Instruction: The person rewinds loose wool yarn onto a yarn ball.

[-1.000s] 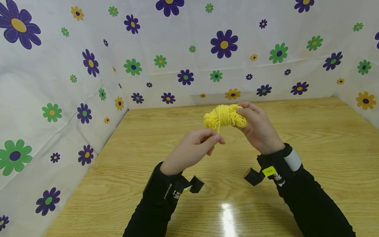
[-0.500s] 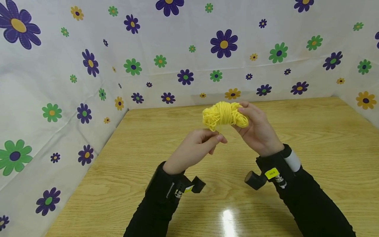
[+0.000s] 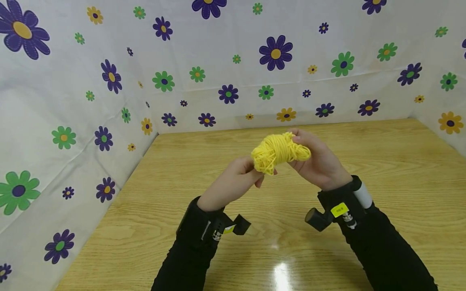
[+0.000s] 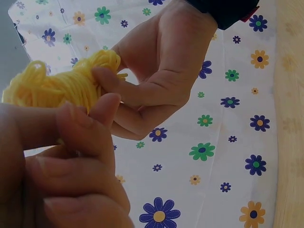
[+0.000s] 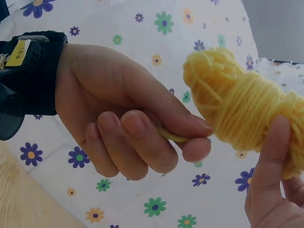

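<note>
A bundle of yellow yarn (image 3: pixel 280 151), wound thickly round its middle with loops at both ends, is held up above the table. My right hand (image 3: pixel 318 161) grips its right end between thumb and fingers. Just below the bundle's left end is my left hand (image 3: pixel 233 182), partly hidden behind the yarn in the head view. In the right wrist view, the left hand (image 5: pixel 128 109) pinches a strand of the yarn (image 5: pixel 173 137) between thumb and forefinger, its other fingers curled. The left wrist view has the yarn (image 4: pixel 61 88) beyond the left hand's fingers.
A wooden table (image 3: pixel 156 226) spreads beneath both hands. White cloth with printed flowers (image 3: pixel 225 44) stands behind the table and along its sides. Each wrist wears a black camera mount, and bright light reflects near the table's front.
The yarn bundle has tilted and turned in my right hand, its left end dropping in front of my left fingers. The strand seen below it earlier is hidden in the head view.
</note>
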`<state>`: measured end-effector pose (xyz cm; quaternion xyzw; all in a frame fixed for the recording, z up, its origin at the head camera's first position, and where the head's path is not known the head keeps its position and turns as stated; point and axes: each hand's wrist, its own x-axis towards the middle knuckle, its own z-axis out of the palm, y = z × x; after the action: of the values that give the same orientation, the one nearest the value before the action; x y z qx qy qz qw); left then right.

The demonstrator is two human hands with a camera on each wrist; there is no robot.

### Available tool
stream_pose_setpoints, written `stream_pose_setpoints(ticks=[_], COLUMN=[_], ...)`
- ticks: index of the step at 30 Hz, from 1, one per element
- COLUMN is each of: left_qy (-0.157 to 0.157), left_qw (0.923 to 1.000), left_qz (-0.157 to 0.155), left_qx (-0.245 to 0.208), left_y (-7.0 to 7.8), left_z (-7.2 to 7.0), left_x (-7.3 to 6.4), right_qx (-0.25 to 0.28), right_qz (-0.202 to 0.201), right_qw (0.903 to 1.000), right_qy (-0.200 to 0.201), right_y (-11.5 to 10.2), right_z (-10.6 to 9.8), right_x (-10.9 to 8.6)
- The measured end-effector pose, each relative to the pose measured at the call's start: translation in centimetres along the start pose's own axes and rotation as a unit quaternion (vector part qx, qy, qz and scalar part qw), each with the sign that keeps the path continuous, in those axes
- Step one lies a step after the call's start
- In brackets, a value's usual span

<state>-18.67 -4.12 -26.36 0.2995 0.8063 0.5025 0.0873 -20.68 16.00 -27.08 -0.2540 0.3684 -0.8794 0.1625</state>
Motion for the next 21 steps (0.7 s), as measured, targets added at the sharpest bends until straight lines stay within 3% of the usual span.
stream_pose_setpoints(ticks=[11, 16, 21], left_qy=[-0.006, -0.009, -0.006], left_qw=[1.0, 0.9999, 0.9994], left_qz=[0.005, 0.002, 0.002], left_qx=[0.001, -0.014, -0.035], left_y=[0.19, 0.04, 0.04], left_z=[-0.21, -0.32, -0.35], left_x=[-0.1, -0.11, -0.16], right_qx=[0.006, 0.0, -0.022], right_qz=[0.039, 0.047, 0.056], right_qw=[0.9987, 0.997, 0.9962], right_qy=[-0.033, -0.062, -0.062], right_y=[-0.34, -0.45, -0.59], right_z=[-0.57, -0.75, -0.88], right_x=[-0.14, -0.04, -0.04])
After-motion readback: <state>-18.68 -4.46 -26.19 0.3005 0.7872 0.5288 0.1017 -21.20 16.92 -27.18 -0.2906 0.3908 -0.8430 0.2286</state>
